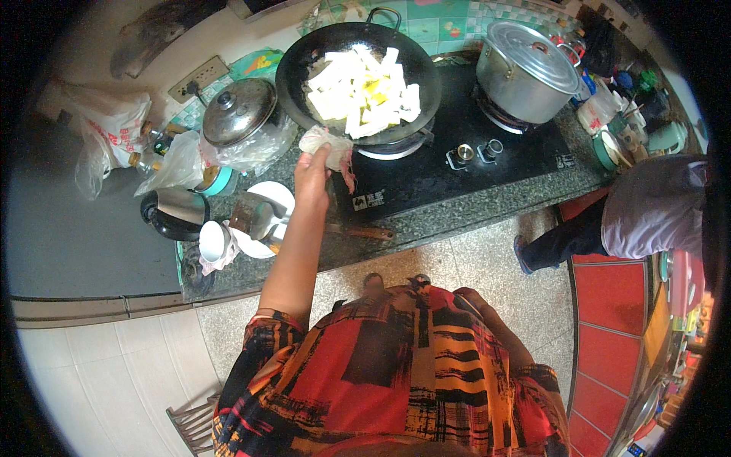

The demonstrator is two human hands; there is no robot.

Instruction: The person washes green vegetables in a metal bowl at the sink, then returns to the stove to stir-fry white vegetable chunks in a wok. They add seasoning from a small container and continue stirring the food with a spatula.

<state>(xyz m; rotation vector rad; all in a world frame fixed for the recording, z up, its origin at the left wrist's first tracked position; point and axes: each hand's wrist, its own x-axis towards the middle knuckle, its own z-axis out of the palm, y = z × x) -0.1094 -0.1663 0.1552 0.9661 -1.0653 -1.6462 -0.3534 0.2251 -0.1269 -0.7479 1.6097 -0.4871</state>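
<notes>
My left hand [312, 178] grips a pale cloth [331, 144] with frayed reddish edges, pressed against the near rim of a black wok [294, 85]. The wok sits tilted on the left burner of a black glass gas hob [411, 191]. Pale, overexposed cut pieces of food [360, 91] lie heaped in it, some yellowish. My right hand [471, 298] hangs low beside my body, partly hidden by my patterned shirt; its fingers are unclear. Under my left forearm, a wooden handle [365, 231] juts out over the worktop.
A lidded aluminium pot [525, 74] stands on the right burner. Leftward are a lidded pan [240, 111], an electric kettle [176, 212], a white plate [277, 197], a white bowl [214, 243] and plastic bags [117, 128]. Another person [651, 211] stands at the right.
</notes>
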